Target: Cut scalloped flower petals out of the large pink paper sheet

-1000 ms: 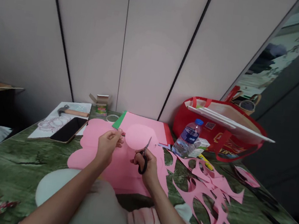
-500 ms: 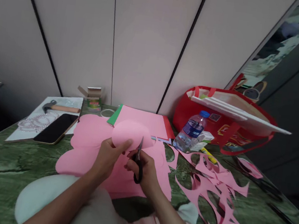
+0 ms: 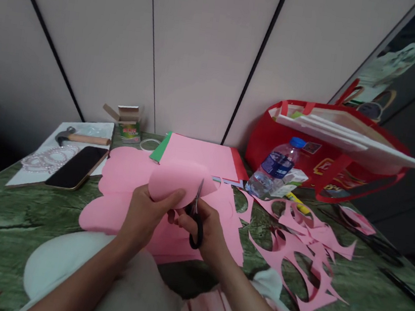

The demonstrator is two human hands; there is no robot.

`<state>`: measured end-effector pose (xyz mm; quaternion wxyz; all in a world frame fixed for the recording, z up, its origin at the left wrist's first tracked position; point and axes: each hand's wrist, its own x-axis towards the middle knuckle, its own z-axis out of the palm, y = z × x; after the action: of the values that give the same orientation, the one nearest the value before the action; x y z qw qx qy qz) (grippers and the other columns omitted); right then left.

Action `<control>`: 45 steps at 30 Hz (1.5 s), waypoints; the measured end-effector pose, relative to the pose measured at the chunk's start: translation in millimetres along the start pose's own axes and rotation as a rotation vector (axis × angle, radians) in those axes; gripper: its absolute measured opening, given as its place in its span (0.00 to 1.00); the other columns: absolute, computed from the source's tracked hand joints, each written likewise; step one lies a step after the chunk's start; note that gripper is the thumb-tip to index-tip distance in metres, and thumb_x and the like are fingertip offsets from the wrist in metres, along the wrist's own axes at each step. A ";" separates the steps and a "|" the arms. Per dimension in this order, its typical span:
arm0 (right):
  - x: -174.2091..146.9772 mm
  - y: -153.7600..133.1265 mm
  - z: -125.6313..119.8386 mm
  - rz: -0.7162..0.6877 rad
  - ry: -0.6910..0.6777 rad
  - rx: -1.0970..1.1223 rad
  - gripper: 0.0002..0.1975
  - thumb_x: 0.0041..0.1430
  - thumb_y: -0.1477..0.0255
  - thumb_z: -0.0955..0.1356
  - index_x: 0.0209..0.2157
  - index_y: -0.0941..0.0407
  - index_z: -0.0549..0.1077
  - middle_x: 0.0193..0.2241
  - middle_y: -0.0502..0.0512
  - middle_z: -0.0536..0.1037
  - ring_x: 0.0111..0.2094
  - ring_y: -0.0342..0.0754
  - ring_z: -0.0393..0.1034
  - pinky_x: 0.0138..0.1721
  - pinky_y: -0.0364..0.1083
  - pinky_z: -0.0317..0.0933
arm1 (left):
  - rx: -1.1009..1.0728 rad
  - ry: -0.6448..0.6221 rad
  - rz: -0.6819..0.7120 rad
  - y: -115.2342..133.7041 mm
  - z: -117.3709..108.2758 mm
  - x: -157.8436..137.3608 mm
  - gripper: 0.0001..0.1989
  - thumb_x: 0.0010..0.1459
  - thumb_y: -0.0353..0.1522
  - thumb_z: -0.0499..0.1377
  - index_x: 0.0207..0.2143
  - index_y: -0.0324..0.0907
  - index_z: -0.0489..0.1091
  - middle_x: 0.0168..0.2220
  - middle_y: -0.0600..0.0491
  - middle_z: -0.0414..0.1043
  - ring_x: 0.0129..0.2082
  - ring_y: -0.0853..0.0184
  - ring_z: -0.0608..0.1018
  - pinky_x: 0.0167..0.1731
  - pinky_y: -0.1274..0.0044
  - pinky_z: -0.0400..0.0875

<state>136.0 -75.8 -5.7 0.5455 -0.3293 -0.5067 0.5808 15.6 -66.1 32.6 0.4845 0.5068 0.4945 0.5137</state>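
My left hand (image 3: 150, 211) pinches a rounded piece of pink paper (image 3: 174, 179) between thumb and fingers, holding it up above the table. In my right hand (image 3: 207, 232) is a pair of scissors (image 3: 196, 215) with black handles, my fingers wrapped round them. Their blades point up and away from me, at the right part of the held paper. Below both hands lie more pink paper sheets (image 3: 121, 169), some with scalloped edges. Pink paper offcuts (image 3: 304, 257) with curved holes lie to the right of my right hand.
At the back right, a red bag (image 3: 272, 128) stands behind a water bottle (image 3: 275, 167) and a yellow tube (image 3: 298, 203). A phone (image 3: 76, 168), a hammer (image 3: 87, 138) and a small open box (image 3: 129, 126) are at left. Another pair of scissors (image 3: 379, 244) lies far right.
The held paper has turned and tilted a little in my left hand. My right hand with the scissors has shifted slightly. The whole view has moved a bit.
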 end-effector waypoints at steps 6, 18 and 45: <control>-0.4 -0.4 -1.1 0.007 0.040 -0.048 0.12 0.43 0.65 0.71 0.23 0.56 0.66 0.19 0.45 0.63 0.23 0.41 0.57 0.24 0.42 0.53 | 0.032 0.013 0.028 3.1 1.2 -0.7 0.12 0.46 0.31 0.62 0.13 0.37 0.69 0.12 0.55 0.68 0.11 0.73 0.67 0.12 0.81 0.62; -0.7 5.4 -4.5 0.013 0.024 -0.034 0.10 0.44 0.67 0.71 0.25 0.57 0.69 0.20 0.46 0.66 0.22 0.41 0.59 0.25 0.42 0.57 | 0.045 0.048 0.001 4.8 0.9 0.4 0.12 0.45 0.29 0.62 0.12 0.36 0.68 0.10 0.56 0.67 0.11 0.75 0.66 0.10 0.84 0.59; 0.0 4.7 -2.7 0.091 0.084 -0.059 0.07 0.42 0.69 0.69 0.23 0.57 0.69 0.16 0.44 0.68 0.15 0.38 0.62 0.17 0.40 0.60 | 0.061 0.100 -0.009 4.0 -0.1 1.0 0.13 0.43 0.33 0.62 0.12 0.37 0.65 0.11 0.56 0.65 0.12 0.74 0.65 0.12 0.81 0.58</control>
<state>137.2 -74.6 -10.8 0.5293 -0.3918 -0.4848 0.5755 15.5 -65.3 36.7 0.4456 0.4928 0.5360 0.5209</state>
